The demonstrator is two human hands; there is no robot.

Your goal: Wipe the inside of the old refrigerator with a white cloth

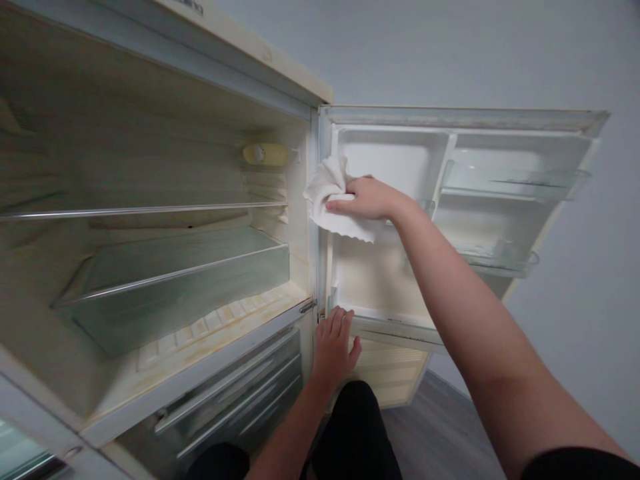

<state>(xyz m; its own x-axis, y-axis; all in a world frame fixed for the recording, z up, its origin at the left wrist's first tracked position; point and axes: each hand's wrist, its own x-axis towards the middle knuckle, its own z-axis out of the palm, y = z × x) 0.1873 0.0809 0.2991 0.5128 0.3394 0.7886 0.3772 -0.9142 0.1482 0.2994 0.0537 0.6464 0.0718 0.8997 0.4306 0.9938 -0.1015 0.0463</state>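
Note:
A white cloth (pixel 333 180) is bunched in my right hand (pixel 373 198), its lower edge hanging loose. The cloth lies against the hinge side of the open fridge door (pixel 385 280), near the door's inner panel. Lower down, my left hand (pixel 334 340) rests at the bottom hinge-side corner of that door, fingers stretched and thumb apart, holding nothing. A metal hinge (pixel 309 306) sits just to the left of its fingertips.
To the left, the fridge interior holds a glass shelf (pixel 150 211) and a clear drawer (pixel 190 287). Door racks (pixel 510 187) stick out on the right. Below are freezer drawers (pixel 235 393) and a lower open door (pixel 387 373). A grey wall (pixel 590 300) stands behind.

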